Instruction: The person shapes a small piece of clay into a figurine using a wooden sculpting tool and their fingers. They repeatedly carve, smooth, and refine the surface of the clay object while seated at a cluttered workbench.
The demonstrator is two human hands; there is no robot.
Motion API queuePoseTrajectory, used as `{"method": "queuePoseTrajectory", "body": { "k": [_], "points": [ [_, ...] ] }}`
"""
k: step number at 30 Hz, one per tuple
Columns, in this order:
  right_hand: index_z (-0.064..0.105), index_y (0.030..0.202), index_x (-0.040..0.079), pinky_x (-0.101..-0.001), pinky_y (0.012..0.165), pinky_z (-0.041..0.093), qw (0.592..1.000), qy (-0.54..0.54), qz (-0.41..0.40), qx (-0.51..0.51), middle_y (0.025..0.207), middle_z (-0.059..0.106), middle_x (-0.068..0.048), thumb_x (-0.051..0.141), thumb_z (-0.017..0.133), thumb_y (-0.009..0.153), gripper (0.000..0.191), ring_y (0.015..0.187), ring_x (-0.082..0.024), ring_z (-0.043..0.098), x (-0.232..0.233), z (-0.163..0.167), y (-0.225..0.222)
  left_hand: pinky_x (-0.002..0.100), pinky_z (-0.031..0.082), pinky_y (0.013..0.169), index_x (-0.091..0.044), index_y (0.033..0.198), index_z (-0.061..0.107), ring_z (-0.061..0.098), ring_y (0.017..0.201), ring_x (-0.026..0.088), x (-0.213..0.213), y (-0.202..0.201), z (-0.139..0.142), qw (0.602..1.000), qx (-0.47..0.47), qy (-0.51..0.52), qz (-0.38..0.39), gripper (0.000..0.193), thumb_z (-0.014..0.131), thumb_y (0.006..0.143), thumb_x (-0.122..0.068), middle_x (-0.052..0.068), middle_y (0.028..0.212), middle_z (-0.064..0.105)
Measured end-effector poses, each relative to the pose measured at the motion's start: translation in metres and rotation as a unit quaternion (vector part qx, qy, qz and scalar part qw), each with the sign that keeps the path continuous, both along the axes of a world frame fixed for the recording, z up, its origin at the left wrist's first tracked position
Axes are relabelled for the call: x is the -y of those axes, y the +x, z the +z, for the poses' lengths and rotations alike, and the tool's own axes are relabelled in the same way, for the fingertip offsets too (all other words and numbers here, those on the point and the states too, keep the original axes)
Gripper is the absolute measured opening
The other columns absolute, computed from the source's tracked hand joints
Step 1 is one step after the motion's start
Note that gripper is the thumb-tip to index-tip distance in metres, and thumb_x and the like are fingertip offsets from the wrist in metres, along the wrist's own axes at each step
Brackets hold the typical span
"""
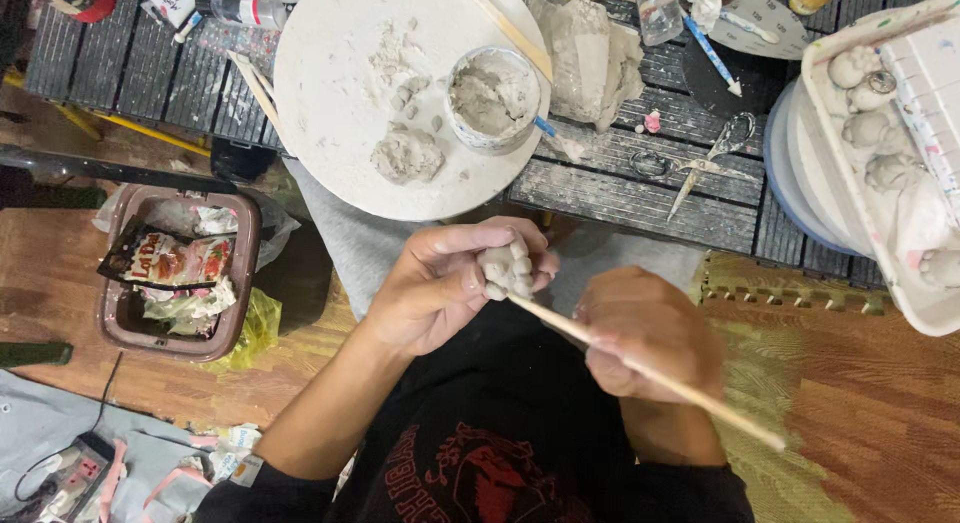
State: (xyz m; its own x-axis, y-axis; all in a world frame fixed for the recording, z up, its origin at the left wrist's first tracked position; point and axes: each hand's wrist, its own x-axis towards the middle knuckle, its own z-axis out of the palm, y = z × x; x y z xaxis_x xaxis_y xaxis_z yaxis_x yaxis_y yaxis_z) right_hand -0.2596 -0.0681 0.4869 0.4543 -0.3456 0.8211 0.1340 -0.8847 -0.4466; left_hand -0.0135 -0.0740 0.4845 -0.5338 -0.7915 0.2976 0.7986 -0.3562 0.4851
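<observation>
- A dark slatted table (640, 188) spans the top of the view.
- A round white board (330, 103) lies on it, dusted with clay scraps, a grey clay lump (407, 155) near its front edge.
- A brown waste bin (180, 273) full of wrappers stands on the floor at the left.
- A white tub (492, 98) of grey clay sits on the board's right side.
- The left hand (440, 283) is curled around a small clay figure (508, 268), pinching it between thumb and fingers above the lap.
- The right hand (650, 333) grips a thin wooden stick (640, 368), its tip touching the figure's underside.
- Scissors (700, 163) lie on the table, well apart from both hands.
</observation>
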Motion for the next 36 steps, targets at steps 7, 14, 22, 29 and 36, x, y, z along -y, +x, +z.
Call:
{"method": "queuePoseTrajectory", "body": {
  "k": [7, 14, 22, 29, 36],
  "points": [
    [0.052, 0.12, 0.003, -0.0372, 0.053, 0.057, 0.985, -0.088, -0.148, -0.012, 0.072, 0.06, -0.004, -0.004, 0.072, 0.088, 0.038, 0.056, -0.022, 0.061, -0.012, 0.011, 0.012, 0.049, 0.053, 0.111, -0.005, 0.136, 0.071, 0.062, 0.127, 0.038, -0.004, -0.003, 0.002, 1.0, 0.01, -0.003, 0.017, 0.031, 0.072, 0.105, -0.005, 0.025, 0.141, 0.059],
    [0.058, 0.118, -0.004, -0.0318, 0.044, 0.043, 0.985, 0.034, -0.09, 0.144, 0.077, 0.062, -0.004, 0.006, 0.062, 0.102, 0.019, 0.052, -0.01, 0.053, -0.009, 0.015, 0.03, 0.049, 0.055, 0.108, -0.006, 0.138, 0.07, 0.064, 0.126, 0.038, -0.004, 0.0, 0.006, 0.996, 0.056, -0.031, 0.065, 0.033, 0.071, 0.105, -0.002, 0.024, 0.141, 0.059],
    [0.059, 0.11, -0.009, -0.029, 0.034, 0.04, 0.975, 0.035, -0.087, 0.201, 0.074, 0.066, -0.017, 0.002, 0.062, 0.1, 0.015, 0.043, -0.007, 0.052, -0.009, 0.0, 0.03, 0.049, 0.058, 0.11, -0.001, 0.137, 0.065, 0.065, 0.127, 0.035, -0.007, 0.003, 0.011, 0.963, 0.145, -0.133, 0.182, 0.038, 0.075, 0.101, 0.003, 0.019, 0.14, 0.059],
    [0.064, 0.11, -0.005, -0.0309, 0.043, 0.052, 0.968, 0.072, -0.1, 0.219, 0.074, 0.069, -0.01, 0.01, 0.061, 0.103, 0.017, 0.052, -0.01, 0.06, -0.014, -0.003, 0.033, 0.047, 0.062, 0.108, -0.001, 0.14, 0.063, 0.067, 0.125, 0.035, -0.014, 0.0, 0.016, 0.918, 0.187, -0.202, 0.286, 0.046, 0.075, 0.097, 0.009, 0.019, 0.137, 0.058],
    [0.066, 0.11, -0.002, -0.0302, 0.043, 0.052, 0.962, 0.042, -0.134, 0.236, 0.076, 0.069, -0.012, 0.011, 0.063, 0.102, 0.016, 0.052, -0.012, 0.06, -0.007, -0.006, 0.035, 0.047, 0.063, 0.105, 0.001, 0.136, 0.06, 0.068, 0.123, 0.036, -0.018, -0.003, 0.017, 0.867, 0.246, -0.227, 0.369, 0.048, 0.078, 0.092, 0.011, 0.019, 0.136, 0.058]
  ]
}}
